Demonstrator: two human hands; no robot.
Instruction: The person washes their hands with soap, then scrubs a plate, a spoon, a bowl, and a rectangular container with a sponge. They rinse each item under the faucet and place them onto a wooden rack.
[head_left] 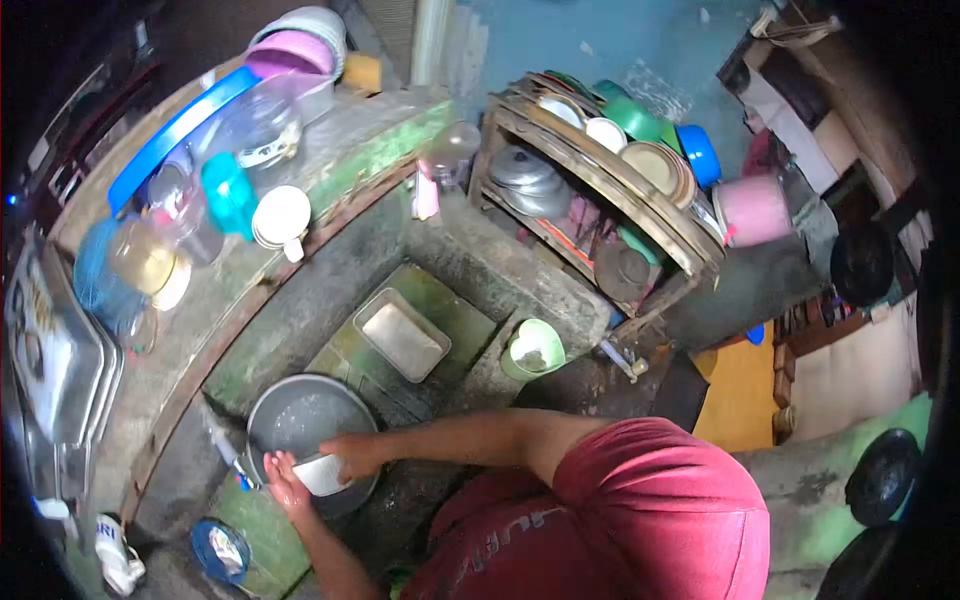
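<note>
My right hand (352,458) is closed on the edge of a small white rectangular piece (319,476), flat and with rounded corners; I cannot tell what kind of thing it is. Beside its other end is my left hand (287,487), wet-looking, palm up with the fingers stretched out. Both hands are over the near part of a round grey basin (300,385), which has water in it. A tap (228,452) with a blue handle stands at the basin's left. Beyond the basin, a rectangular metal pan (440,345) rests on the greenish floor of the sink area.
A pale green pail (520,368) stands right of the pan. Near my left forearm is a blue bowl (207,560) with something light inside. A concrete ledge (345,185) bears a white mug (281,217), a teal pitcher (226,195) and tubs. Dishes fill a wooden rack (600,180).
</note>
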